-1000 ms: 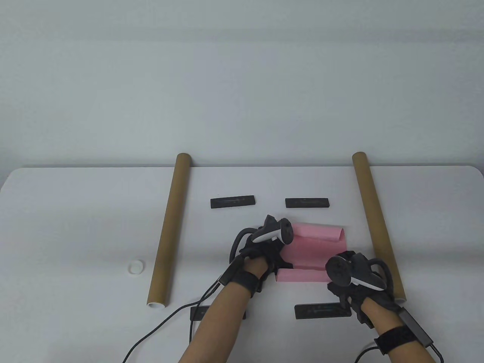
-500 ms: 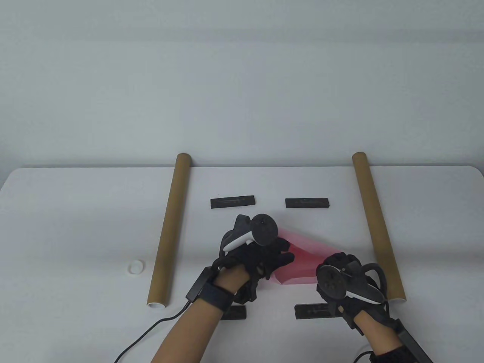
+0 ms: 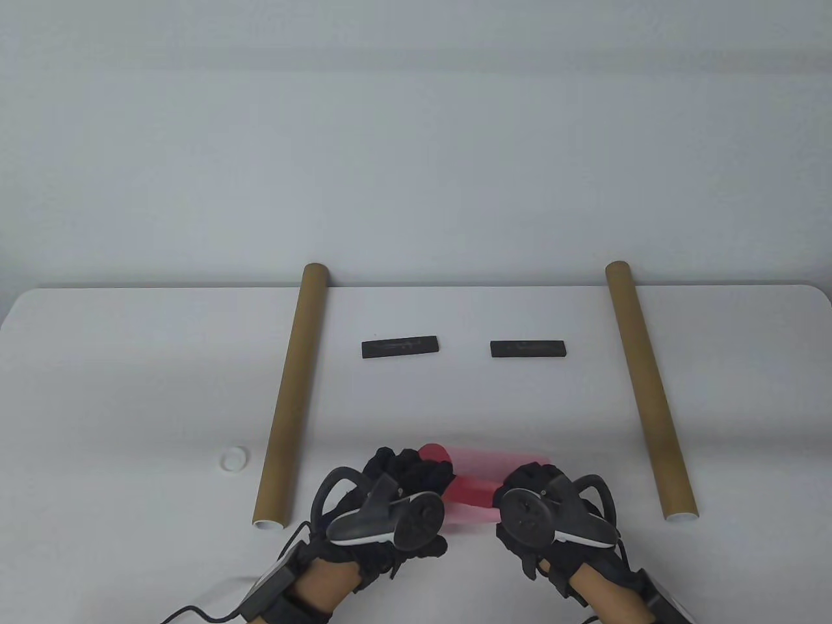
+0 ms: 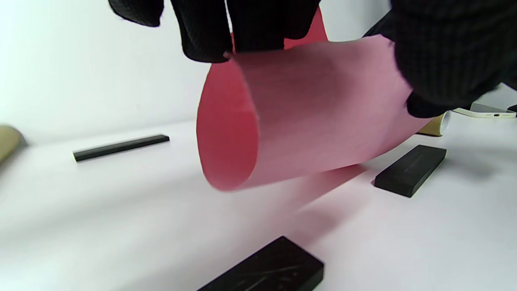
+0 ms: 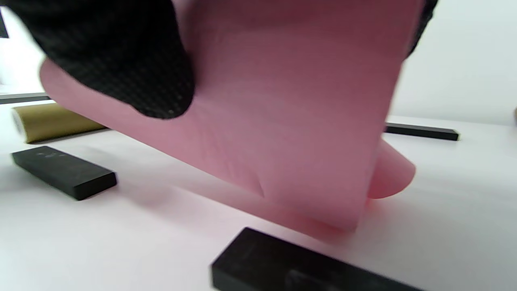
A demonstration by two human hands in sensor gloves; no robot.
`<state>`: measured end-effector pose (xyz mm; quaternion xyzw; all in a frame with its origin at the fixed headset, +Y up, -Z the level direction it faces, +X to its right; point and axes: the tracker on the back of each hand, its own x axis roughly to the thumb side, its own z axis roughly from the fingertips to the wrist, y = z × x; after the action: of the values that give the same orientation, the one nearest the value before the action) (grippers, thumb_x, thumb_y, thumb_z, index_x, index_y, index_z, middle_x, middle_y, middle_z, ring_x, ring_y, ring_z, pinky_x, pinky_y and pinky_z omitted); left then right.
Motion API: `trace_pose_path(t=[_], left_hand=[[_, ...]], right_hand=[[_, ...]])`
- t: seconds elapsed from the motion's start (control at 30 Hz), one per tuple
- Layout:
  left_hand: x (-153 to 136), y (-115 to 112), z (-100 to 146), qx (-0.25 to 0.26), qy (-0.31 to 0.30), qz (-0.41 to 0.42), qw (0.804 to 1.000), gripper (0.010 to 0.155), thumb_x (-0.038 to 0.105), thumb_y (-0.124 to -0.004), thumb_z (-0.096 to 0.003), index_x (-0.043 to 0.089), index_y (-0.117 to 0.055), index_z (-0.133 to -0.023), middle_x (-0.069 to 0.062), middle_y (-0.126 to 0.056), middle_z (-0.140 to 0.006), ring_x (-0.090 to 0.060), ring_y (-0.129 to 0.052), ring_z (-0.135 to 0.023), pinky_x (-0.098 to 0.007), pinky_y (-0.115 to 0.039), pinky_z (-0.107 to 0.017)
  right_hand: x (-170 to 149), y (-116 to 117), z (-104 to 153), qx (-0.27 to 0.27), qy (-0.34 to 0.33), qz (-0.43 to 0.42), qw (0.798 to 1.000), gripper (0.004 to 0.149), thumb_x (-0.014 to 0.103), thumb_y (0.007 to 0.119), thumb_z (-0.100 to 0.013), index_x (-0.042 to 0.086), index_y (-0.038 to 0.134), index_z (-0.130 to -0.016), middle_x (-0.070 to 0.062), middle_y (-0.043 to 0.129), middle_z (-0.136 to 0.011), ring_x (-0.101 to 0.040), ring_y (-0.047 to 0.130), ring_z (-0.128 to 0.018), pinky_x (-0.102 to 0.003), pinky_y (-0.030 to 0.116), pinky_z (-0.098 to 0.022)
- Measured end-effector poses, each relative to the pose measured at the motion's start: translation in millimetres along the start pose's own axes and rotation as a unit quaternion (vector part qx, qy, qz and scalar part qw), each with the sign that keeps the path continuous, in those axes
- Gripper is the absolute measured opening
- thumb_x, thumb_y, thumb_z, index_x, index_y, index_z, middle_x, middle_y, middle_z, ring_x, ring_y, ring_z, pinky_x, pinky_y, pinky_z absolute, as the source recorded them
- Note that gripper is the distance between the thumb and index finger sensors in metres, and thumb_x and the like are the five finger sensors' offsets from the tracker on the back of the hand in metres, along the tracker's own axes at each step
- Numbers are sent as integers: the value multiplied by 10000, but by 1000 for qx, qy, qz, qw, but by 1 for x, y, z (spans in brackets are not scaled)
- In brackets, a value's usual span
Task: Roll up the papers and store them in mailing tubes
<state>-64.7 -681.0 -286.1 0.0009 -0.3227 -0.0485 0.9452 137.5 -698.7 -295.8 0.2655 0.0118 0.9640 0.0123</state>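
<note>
The white table (image 3: 130,390) is carrying two brown mailing tubes, the left tube (image 3: 290,396) and the right tube (image 3: 647,390), lying well apart. Between them, near the front edge, you are holding the loosely rolled pink paper (image 3: 474,484) above the tabletop. Your left hand (image 3: 383,513) and right hand (image 3: 546,513) are each gripping one end, fingers curled around it. Two black bars (image 3: 400,347) are lying farther back; a small white cap (image 3: 233,459) is sitting beside the left tube.

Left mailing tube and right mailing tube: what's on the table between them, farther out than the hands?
In the table view, two black bars lie between the left tube and right tube; otherwise bare tabletop.
</note>
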Motion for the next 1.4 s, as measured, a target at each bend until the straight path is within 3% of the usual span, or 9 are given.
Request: trace_pose_path(t=[0.27,0.4,0.5,0.63,0.83,1.0,1.17,1.3,1.4], left_hand=[[6,-21,11,58,-8,-87,995,901,648,-946,-252,249,-638,-1000,41,-880,-867,-202,-927,-836,-524,-650,-734],[3,-22,5,60,9,-68,996,673,571,-966,-285,305,-778,-874,108,-980,-664,-124,-1032,-635,-488,-733,-693],[-7,-22,2,46,34,16,998,482,540,-953,-315,362,-872,-756,123,-1023,-556,-105,-1064,-544,-463,-767,-671],[-18,-26,-1,16,48,138,989,446,536,-945,-329,353,-896,-733,107,-1031,-539,-123,-1067,-528,-471,-767,-662],[-18,-27,1,36,58,97,993,532,584,-908,-331,337,-854,-799,91,-1008,-616,-143,-1043,-600,-486,-728,-687],[-5,-24,4,70,21,-69,995,949,663,-905,-283,231,-537,-1043,-4,-783,-959,-243,-866,-883,-550,-611,-738],[6,-23,1,78,-2,-102,992,957,642,-935,-268,215,-554,-1035,-10,-799,-948,-240,-878,-878,-551,-619,-736],[4,-23,-2,77,17,-81,994,693,571,-960,-294,288,-753,-892,95,-966,-682,-111,-1034,-612,-486,-742,-683],[-6,-25,-4,41,60,16,997,453,523,-960,-322,357,-877,-735,114,-1019,-535,-90,-1066,-485,-457,-789,-649]], right_hand=[[10,0,2,-3,-34,-77,996,350,405,936,-439,195,920,-720,-89,932,-811,-441,849,-892,-683,683,-649],[13,1,5,-22,-46,-52,997,365,403,930,-443,197,904,-743,-95,911,-839,-446,828,-910,-688,668,-661],[13,0,13,-83,-70,68,992,808,617,912,-384,165,690,-1016,-118,671,-1083,-482,660,-1038,-715,596,-718],[11,1,18,-140,-76,113,981,803,593,940,-371,180,694,-1014,-102,678,-1086,-460,657,-1051,-711,579,-741],[7,2,11,-116,-44,85,989,391,464,916,-438,241,902,-759,-35,925,-848,-373,889,-882,-653,694,-695],[-9,4,7,-62,-12,-5,998,366,454,918,-442,213,928,-717,-62,956,-791,-393,925,-815,-660,719,-648],[-14,6,4,-28,-17,-115,993,358,434,926,-443,192,941,-706,-86,965,-774,-416,929,-792,-675,715,-628],[-12,7,5,-28,-21,-94,995,363,436,926,-444,193,937,-714,-85,961,-782,-415,924,-800,-676,712,-629],[-5,3,11,-81,-33,14,996,727,601,927,-385,158,767,-938,-138,755,-1013,-490,747,-960,-715,629,-681]])
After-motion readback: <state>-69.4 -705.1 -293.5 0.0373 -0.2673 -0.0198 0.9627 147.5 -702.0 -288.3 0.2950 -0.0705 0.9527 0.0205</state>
